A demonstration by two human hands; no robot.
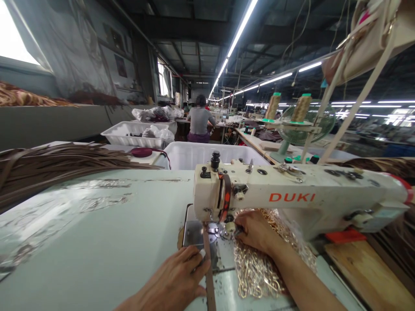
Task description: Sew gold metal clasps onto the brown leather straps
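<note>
Head view: left hand [177, 280] lies flat, palm down, on the sewing table [97, 242], fingers spread and loose, not gripping; fingertips press beside a narrow brown strap [208, 263]. The strap runs from the bottom edge straight up across the metal plate [194, 233] to under the needle area of the sewing machine [292, 198]. Right hand [256, 231] is tucked under the machine arm, just right of the presser foot, fingers curled in toward the foot; whether it pinches the strap or only touches the foot, can't tell. Its wrist and forearm rest on a heap of gold chain [259, 268] in clear plastic, which lies btw. machine base and table edge.

Machine is cream, w/ red lettering on the arm and a red-orange lever at the head. Left of it, a big bundle of brown straps [58, 166] fans across the table's far-left corner. Behind the machine stands a white plastic bin [194, 155]; a second white bin [129, 134] farther back left. Two thread cones [301, 108] w/ green caps stand on a rack at right, a green fan [308, 125] just behind them. A wooden board [366, 272] lies bottom right. Farther down the aisle a person [199, 123] in a grey top sits with back turned at another station. Long ceiling lights run overhead.
</note>
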